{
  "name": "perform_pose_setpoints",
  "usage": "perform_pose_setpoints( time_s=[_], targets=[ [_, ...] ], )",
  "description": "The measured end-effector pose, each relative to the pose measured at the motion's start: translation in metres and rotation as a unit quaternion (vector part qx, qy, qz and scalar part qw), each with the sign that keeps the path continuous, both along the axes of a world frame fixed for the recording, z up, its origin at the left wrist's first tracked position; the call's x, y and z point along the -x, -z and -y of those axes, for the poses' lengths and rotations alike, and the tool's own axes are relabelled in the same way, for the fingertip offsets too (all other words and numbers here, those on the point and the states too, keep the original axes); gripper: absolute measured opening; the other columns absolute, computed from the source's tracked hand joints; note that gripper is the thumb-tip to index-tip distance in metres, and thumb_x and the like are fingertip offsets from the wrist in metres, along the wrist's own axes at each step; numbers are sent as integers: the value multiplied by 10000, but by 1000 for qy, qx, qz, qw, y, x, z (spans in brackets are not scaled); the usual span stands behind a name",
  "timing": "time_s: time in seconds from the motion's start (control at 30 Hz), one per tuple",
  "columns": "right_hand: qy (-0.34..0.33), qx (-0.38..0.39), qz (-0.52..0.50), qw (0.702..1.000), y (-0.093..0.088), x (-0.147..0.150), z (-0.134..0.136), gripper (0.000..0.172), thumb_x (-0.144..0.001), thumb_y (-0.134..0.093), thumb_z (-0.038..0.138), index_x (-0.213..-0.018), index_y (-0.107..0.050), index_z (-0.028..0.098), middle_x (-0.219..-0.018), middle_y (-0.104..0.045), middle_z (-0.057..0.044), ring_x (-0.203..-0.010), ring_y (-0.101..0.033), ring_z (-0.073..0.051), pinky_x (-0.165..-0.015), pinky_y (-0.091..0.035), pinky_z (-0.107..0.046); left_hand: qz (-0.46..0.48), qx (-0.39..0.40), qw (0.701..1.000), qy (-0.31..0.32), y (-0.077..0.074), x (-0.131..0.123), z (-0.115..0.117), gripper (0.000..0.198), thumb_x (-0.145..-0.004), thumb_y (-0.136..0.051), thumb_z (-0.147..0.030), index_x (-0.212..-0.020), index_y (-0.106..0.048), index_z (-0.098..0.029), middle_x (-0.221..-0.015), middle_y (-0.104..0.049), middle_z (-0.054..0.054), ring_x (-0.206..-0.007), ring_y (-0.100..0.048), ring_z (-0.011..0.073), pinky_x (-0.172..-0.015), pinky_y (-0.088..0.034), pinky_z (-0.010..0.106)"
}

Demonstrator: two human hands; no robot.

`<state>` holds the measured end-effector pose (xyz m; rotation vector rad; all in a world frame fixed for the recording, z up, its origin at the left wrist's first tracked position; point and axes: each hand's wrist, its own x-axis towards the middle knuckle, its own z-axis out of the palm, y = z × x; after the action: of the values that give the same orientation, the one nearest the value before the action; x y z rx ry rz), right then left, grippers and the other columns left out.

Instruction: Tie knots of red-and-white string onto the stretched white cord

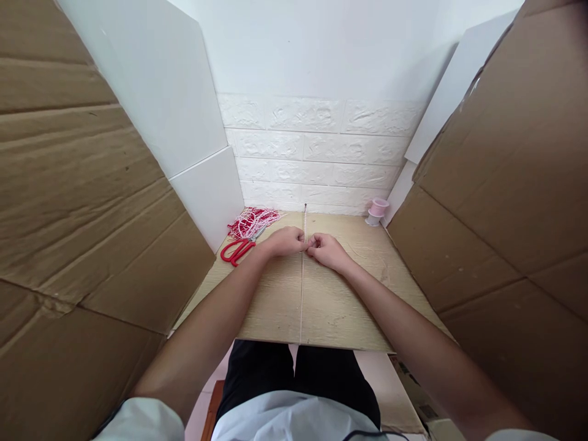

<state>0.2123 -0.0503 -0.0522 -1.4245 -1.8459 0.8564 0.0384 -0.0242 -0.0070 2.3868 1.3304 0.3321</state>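
Observation:
A thin pale cord point(302, 294) runs straight from a small dark peg point(305, 205) at the back of the wooden board down to the front edge. Its upper stretch looks thicker, with pink and white in it. My left hand point(288, 241) is closed, its fingertips pinching at the cord from the left. From the right, my right hand point(327, 250) pinches at the same spot, thumb and forefinger together. The fingertips of both hands nearly meet, and the strands between them are too fine to make out.
Red-handled scissors point(237, 251) lie left of my left hand, against a heap of red, pink and white cords point(252, 222). Spools of pink and white thread point(377, 209) stand at the back right. Cardboard walls point(482, 245) flank both sides; a white brick-patterned wall point(316, 147) closes the back.

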Motion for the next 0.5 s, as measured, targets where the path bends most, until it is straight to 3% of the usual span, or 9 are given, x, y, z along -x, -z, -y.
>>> perform_pose_setpoints(
  time_s=[0.5],
  targets=[
    [2, 5, 11, 1000, -3, 0, 1, 109, -702, -596, 233, -797, -606, 180, -682, -627, 12, -574, -524, -105, -504, -317, -205, -10, 4, 1000, -6, -1, -1, 1, 351, -780, -529, -512, -699, -621, -184, -665, -634, 32, -626, -537, 168, -569, -306, 283]
  ],
)
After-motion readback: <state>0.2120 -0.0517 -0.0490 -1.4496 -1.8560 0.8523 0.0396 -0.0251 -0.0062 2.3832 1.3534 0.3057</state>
